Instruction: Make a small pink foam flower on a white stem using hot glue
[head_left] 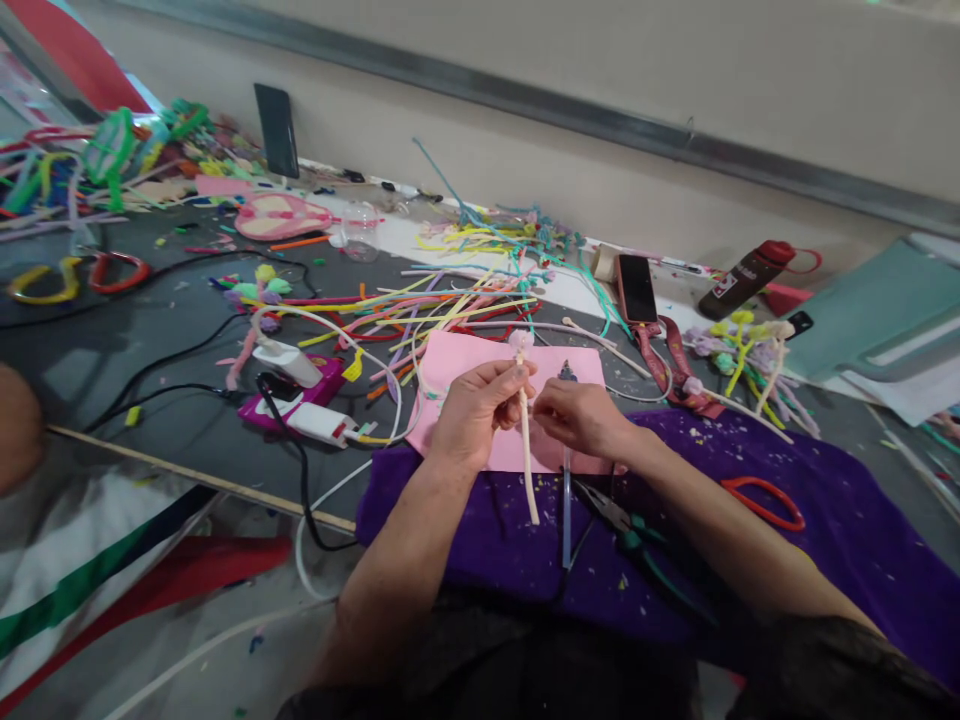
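My left hand (pixel 484 405) pinches a pipe-cleaner flower by its cream stem (pixel 529 475), just below the pale lilac head (pixel 521 343). The stem hangs down towards me. Close on the right, my right hand (pixel 581 415) has its fingers curled together, and what they hold, if anything, is hidden. A glue gun (pixel 568 372) passes beneath that hand; its tip shows beyond the knuckles, and a clear glue stick (pixel 566 520) comes out on the near side. Under both hands lies a pink sheet (pixel 450 360). Pliers with green handles (pixel 622 520) rest near my right forearm.
A purple cloth (pixel 750 450) with scraps carries red-handled scissors (pixel 765 503). Left are a magenta power strip (pixel 330 380) and cables. Loose pipe cleaners (pixel 435 310) cover the middle. A phone (pixel 636 290) and brown bottle (pixel 746 280) stand behind. Another person's arm (pixel 16 430) shows far left.
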